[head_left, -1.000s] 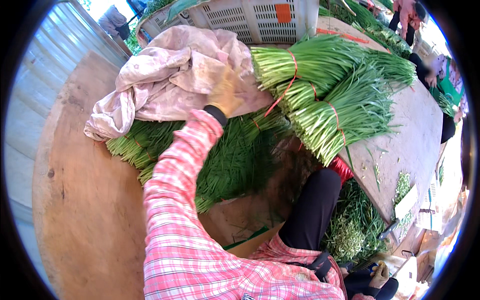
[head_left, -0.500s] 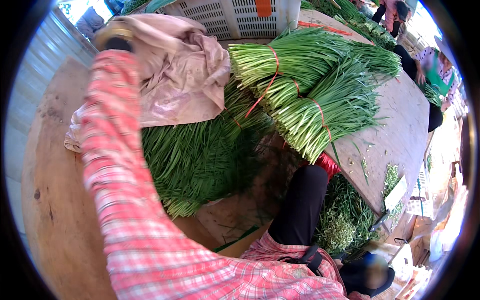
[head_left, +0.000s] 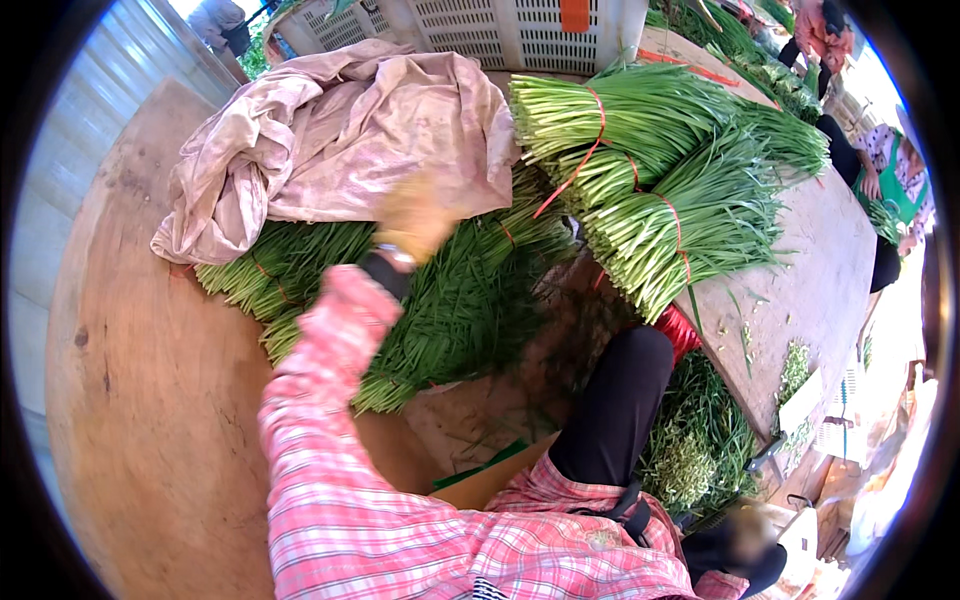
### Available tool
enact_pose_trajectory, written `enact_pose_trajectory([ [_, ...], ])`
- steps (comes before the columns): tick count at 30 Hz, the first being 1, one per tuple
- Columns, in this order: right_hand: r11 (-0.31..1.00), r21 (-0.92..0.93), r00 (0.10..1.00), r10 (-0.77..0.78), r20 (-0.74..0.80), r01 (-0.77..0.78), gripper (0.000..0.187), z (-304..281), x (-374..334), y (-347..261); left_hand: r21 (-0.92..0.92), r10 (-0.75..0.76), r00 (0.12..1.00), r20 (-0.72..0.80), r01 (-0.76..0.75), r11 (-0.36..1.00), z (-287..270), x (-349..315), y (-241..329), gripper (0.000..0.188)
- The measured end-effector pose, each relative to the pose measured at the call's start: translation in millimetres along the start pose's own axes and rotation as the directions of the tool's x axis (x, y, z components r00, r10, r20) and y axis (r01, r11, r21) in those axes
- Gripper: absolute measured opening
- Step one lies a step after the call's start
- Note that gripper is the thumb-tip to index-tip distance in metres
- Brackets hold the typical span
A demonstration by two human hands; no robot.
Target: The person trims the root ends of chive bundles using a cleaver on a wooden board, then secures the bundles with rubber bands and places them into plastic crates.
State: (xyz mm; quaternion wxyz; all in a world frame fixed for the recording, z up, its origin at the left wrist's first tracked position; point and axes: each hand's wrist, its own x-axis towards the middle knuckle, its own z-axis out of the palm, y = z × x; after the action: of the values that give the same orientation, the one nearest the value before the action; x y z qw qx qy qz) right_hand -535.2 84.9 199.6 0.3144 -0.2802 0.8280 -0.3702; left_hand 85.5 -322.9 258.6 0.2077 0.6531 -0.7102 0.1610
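Observation:
My left hand [head_left: 415, 215], smeared by motion, is at the near edge of a crumpled pinkish cloth [head_left: 400, 140]. Its fingers cannot be made out. The cloth partly covers bundles of green chives [head_left: 430, 300], whose pale stem ends stick out on the left and near sides. To the right, several chive bundles [head_left: 690, 220] tied with red bands are stacked on a board. At the lower right is my right hand [head_left: 750, 535], blurred beside a dark cuff; whether it holds anything does not show.
A white slotted crate [head_left: 520, 35] stands behind the cloth. A wooden board [head_left: 130, 350] lies at left. On the right-hand board [head_left: 820, 240] lies a cleaver [head_left: 798, 405], with chive trimmings [head_left: 690, 465] below. Other people [head_left: 885, 175] sit at far right.
My left hand has come away from the cloth's far left part, moving right and nearer. The cloth lies shifted, showing more chive stems on the left. The view has also moved slightly.

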Motion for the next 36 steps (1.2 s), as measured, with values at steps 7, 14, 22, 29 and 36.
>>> enact_pose_trajectory([
  [7,0.999,0.012,0.991,-0.045,-0.122,0.047,0.022,-17.3,-34.2,2.2,0.027,-0.371,0.875,0.312,0.382,0.924,82.4,54.1,25.9,0.038],
  [14,0.99,0.051,0.979,0.139,-0.152,-0.133,0.021,-34.9,-36.5,49.2,0.147,-0.281,0.947,-0.159,0.304,0.941,-39.1,151.4,-91.7,0.034],
  [22,0.983,0.07,0.984,0.174,-0.046,-0.171,0.019,-5.4,-17.7,54.9,0.007,-0.625,0.495,-0.604,0.787,0.617,-212.0,69.7,-343.2,0.036],
  [29,0.989,0.099,0.994,0.11,0.01,-0.111,0.018,-2.2,-4.4,40.8,0.163,-0.052,0.844,-0.533,0.162,0.973,-86.1,-13.1,-187.1,0.041],
  [36,0.986,0.157,0.998,0.055,0.037,-0.06,0.019,3.3,-9.8,43.7,-0.108,-0.088,0.993,0.077,0.096,0.99,-5.5,76.9,-41.8,0.055],
])
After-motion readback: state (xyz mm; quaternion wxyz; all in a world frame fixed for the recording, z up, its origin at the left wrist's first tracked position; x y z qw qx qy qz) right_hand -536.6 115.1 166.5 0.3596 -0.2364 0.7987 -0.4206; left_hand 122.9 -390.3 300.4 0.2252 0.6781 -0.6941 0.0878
